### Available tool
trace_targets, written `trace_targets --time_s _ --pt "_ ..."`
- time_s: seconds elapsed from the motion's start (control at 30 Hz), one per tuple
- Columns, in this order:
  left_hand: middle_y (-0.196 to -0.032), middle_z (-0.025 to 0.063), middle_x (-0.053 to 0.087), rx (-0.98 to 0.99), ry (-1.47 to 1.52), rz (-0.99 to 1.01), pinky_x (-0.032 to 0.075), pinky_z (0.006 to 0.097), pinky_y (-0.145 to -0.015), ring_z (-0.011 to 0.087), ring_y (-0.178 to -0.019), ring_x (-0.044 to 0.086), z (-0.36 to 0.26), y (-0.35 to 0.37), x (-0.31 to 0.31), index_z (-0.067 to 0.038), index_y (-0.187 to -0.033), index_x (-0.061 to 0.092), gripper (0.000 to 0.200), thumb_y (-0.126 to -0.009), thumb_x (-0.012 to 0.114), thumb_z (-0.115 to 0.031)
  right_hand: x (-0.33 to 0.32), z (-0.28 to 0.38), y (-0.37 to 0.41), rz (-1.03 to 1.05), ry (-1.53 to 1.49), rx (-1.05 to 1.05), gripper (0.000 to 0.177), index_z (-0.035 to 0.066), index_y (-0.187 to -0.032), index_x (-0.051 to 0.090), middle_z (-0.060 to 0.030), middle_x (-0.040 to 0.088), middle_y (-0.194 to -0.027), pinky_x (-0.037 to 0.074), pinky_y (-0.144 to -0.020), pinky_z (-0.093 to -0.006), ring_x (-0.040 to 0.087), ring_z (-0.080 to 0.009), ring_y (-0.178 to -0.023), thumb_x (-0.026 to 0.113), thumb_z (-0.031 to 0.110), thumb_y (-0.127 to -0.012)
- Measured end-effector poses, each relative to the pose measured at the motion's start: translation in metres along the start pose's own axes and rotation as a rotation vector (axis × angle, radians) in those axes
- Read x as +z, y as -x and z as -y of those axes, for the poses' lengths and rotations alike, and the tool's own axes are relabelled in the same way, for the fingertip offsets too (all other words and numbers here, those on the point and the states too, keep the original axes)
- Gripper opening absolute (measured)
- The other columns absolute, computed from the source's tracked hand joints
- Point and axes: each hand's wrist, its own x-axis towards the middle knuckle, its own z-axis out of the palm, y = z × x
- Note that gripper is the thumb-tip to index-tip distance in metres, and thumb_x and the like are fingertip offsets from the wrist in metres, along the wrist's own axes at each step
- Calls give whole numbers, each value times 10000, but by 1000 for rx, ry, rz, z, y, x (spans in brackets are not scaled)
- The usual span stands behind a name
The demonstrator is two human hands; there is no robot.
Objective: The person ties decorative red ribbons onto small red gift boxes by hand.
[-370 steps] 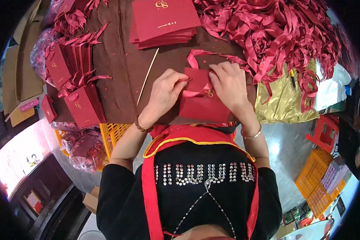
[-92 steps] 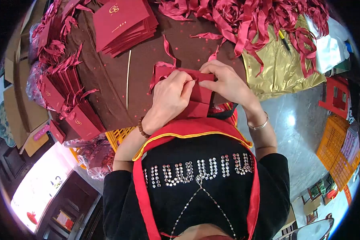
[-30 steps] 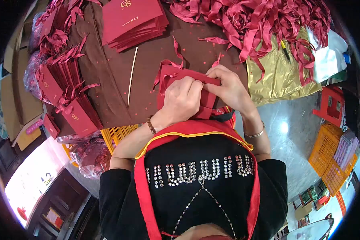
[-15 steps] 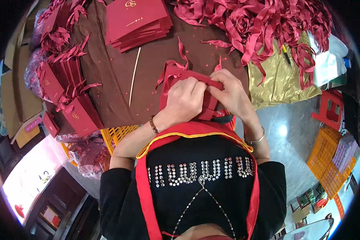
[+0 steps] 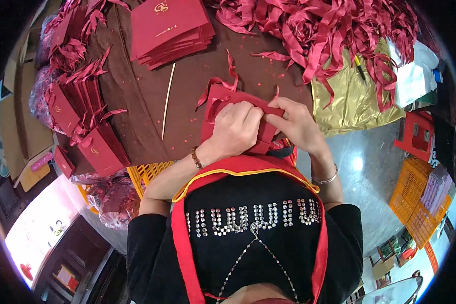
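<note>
A dark red paper gift bag (image 5: 266,136) is between my hands at the near edge of the table. My left hand (image 5: 236,125) is closed on its upper part, the fingers curled with the knuckles up. Thumb and fingers of my right hand (image 5: 295,120) pinch the bag's right upper edge. Just beyond my left hand, a red ribbon (image 5: 219,82) curls out from the bag onto the cloth. What the fingertips hold inside the bag's opening is hidden.
Flat red bags (image 5: 172,30) are stacked at the back. Bags with ribbons (image 5: 99,149) stand at left. A thin stick (image 5: 168,101) lies on the brown cloth (image 5: 147,116). Loose ribbons (image 5: 334,30) and a gold sheet (image 5: 344,109) cover the right; a pen (image 5: 360,68) lies there.
My right hand has shifted slightly outward along the bag's edge, and its fingers have straightened. My left hand keeps its grip. The bag's upper edge is less folded over.
</note>
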Motion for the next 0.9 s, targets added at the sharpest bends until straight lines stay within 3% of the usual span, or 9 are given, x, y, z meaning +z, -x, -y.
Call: trace_targets --time_s 0.13,0.23,0.27,0.4,0.53,0.6,0.7,0.8,0.9 --pt "-770 78 558 -33 -90 67 410 338 -593 228 -695 554 -6 -9 -13 -51 -832 581 165 -723 678 -126 2 -10 1 -11 -90 37 211 -58 -1018 548 -59 560 -854 517 -505 -241 552 -66 -628 606 44 -842" --pt "-910 17 565 -167 -186 70 343 385 -758 214 -927 498 -7 -27 -32 -115 -876 595 246 -715 707 -265 5 -8 2 -59 -20 -87 200 -52 -1009 557 -55 566 -901 512 -508 -238 560 -77 -646 608 53 -847" --pt "-910 17 565 -168 -188 69 343 385 -758 214 -927 498 -5 -28 -36 -115 -876 595 246 -715 707 -265 6 -5 2 -74 -2 -113 208 -49 -1007 561 -64 568 -922 505 -512 -240 571 -96 -667 618 63 -841" --pt "-823 29 562 -151 -90 294 362 377 -735 244 -830 512 6 -42 -52 -100 -830 596 220 -732 699 -268 10 6 3 -122 153 -205 252 -41 -1008 570 -100 574 -955 487 -544 -260 593 -165 -727 655 92 -812" --pt "-706 165 570 -217 329 630 428 403 -621 328 -688 566 39 -65 -59 -4 -784 592 298 -877 543 -283 13 15 5 -135 178 -157 280 -42 -999 572 -117 577 -960 481 -570 -278 595 -189 -760 678 111 -790" --pt "-663 192 558 -305 449 905 425 402 -601 315 -611 551 43 -87 -69 17 -780 594 310 -880 529 -268 16 18 5 -165 121 -171 243 -19 -955 587 -170 582 -908 479 -721 -389 589 -358 -834 667 133 -783" --pt "-641 192 559 -314 417 1034 419 390 -592 281 -572 524 43 -96 -61 18 -776 617 289 -851 530 -248 20 17 5 -205 176 -228 243 -38 -952 586 -144 592 -968 492 -643 -323 605 -269 -815 683 108 -784" --pt "-644 188 571 -348 298 1248 418 385 -594 263 -564 517 38 -111 -56 18 -788 632 275 -812 542 -241 20 17 8 -227 169 -245 221 -37 -938 591 -158 594 -965 494 -685 -341 603 -311 -843 677 95 -783" --pt "-598 128 566 -347 422 1276 408 349 -571 193 -549 506 43 -118 -51 27 -802 643 281 -780 566 -243 20 19 10 -227 139 -218 210 -34 -936 592 -164 595 -962 493 -698 -345 603 -317 -853 672 88 -785"
